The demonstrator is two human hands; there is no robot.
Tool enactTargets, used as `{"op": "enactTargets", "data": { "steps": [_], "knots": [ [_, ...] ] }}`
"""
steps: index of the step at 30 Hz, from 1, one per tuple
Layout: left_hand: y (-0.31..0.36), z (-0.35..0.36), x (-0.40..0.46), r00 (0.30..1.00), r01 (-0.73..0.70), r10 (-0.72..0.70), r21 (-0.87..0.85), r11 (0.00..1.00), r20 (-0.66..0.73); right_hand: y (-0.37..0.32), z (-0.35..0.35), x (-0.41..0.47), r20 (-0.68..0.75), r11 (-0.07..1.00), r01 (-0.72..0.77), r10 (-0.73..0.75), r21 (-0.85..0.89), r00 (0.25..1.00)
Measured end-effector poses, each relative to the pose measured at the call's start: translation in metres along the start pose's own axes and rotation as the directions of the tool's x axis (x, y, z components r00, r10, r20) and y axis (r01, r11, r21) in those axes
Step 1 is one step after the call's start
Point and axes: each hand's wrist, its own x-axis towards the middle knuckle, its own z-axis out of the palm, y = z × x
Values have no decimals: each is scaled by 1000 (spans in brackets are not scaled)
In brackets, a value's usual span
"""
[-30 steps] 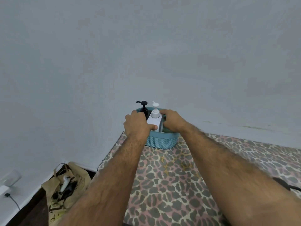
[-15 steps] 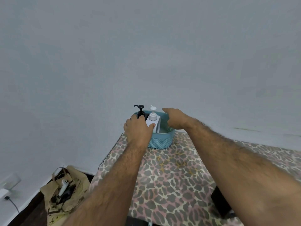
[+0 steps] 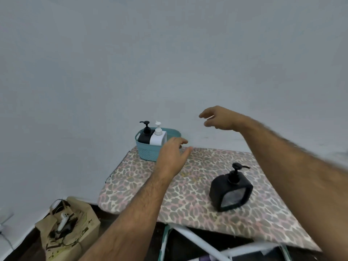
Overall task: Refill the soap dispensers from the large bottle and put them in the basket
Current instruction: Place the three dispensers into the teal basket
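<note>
Soap dispensers are your measure of progress: two of them, a black dispenser (image 3: 144,136) and a white dispenser (image 3: 157,137), stand upright side by side in the teal basket (image 3: 148,152) at the far left corner of the leopard-print table (image 3: 188,194), so that part looks done. A third, a square black dispenser (image 3: 230,191), sits on the table well apart from the basket, and you likely have to bring it over. Your left hand (image 3: 174,153) hovers just beside the basket with fingers loose and apart, holding nothing; your right hand (image 3: 219,118) is raised over the table's far edge, fingers relaxed and empty. No large bottle is in view, and you cannot tell any dispenser's fill level. Motion blur softens your right hand.
</note>
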Motion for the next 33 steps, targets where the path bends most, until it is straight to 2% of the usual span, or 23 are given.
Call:
{"op": "enactTargets", "data": {
  "steps": [3, 11, 16, 24, 28, 33],
  "knots": [
    [16, 7, -22, 998, 20, -18, -49, 999, 52, 20, -13, -41, -34, 983, -49, 55, 177, 998],
    [40, 30, -69, 967, 141, -99, -171, 975, 234, 89, 0, -126, -56, 912, -222, 257, 345, 965],
    [44, 41, -88, 935, 211, -129, -225, 951, 330, 106, 24, -160, 28, 889, -299, 308, 347, 951],
    [46, 55, -106, 915, 262, -154, -258, 930, 373, 102, 58, -185, 182, 851, -397, 355, 343, 917],
    [46, 61, -109, 917, 283, -158, -319, 904, 366, 98, 68, -192, 177, 824, -410, 369, 391, 912],
    [44, 67, -109, 927, 279, -172, -308, 909, 333, 93, 75, -198, 151, 813, -419, 393, 403, 907]
  ]
}}
